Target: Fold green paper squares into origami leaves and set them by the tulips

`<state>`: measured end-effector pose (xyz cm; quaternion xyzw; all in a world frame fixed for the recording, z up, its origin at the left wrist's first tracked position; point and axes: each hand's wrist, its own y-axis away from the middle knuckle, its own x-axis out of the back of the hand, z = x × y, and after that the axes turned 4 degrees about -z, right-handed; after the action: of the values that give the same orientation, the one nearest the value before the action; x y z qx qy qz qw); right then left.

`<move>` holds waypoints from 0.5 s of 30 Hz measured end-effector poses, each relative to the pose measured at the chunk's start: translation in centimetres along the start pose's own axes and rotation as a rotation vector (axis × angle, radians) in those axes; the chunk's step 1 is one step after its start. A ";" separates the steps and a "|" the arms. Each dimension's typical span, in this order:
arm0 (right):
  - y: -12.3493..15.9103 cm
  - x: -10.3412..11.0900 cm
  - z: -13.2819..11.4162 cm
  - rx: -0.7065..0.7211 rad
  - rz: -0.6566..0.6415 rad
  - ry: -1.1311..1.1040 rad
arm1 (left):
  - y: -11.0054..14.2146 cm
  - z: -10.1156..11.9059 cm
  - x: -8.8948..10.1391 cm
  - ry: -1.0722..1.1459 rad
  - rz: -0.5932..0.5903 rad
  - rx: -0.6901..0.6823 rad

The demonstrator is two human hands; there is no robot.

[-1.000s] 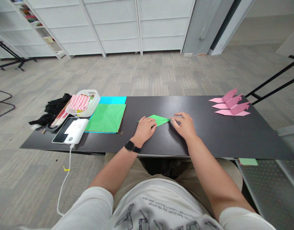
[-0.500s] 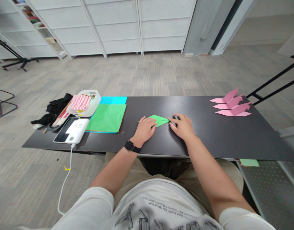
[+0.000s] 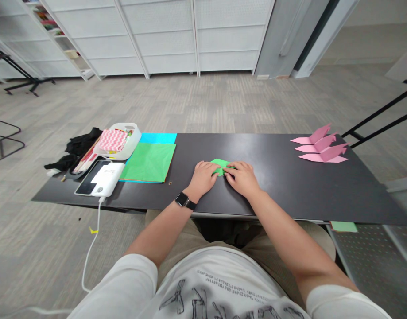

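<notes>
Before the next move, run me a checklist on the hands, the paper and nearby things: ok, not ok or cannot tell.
1. Left hand on the small folded green paper piece: ok, fingers over its left part.
2. Right hand on the piece: ok, fingers over its right part.
3. Fold edges lined up: cannot tell, fingers cover much of the piece.
4. Three pink folded-paper birds apart from the hands: ok, near the right end of the black table.
5. Flat square green paper sheet apart from the left hand: ok.
6. Thin white cable apart from both hands: ok.
</notes>
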<state>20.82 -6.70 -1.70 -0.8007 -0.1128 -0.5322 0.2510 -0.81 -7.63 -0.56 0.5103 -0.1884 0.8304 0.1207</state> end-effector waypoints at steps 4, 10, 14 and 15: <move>-0.2 -0.1 -0.4 -0.042 0.011 0.010 | 0.1 -0.1 0.1 0.012 0.022 0.033; -0.5 0.0 -0.9 -0.066 0.016 0.039 | 0.8 -0.7 1.1 -0.014 0.109 0.154; -0.4 0.1 -0.9 -0.082 0.000 0.041 | 1.3 -1.4 1.7 -0.005 0.126 0.267; -0.4 0.1 -0.8 -0.084 0.000 0.041 | 1.3 -1.6 1.8 0.002 0.127 0.287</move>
<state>20.03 -6.83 -1.25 -0.7994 -0.0853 -0.5529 0.2193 -3.44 -8.11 0.17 0.5086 -0.0997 0.8552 -0.0060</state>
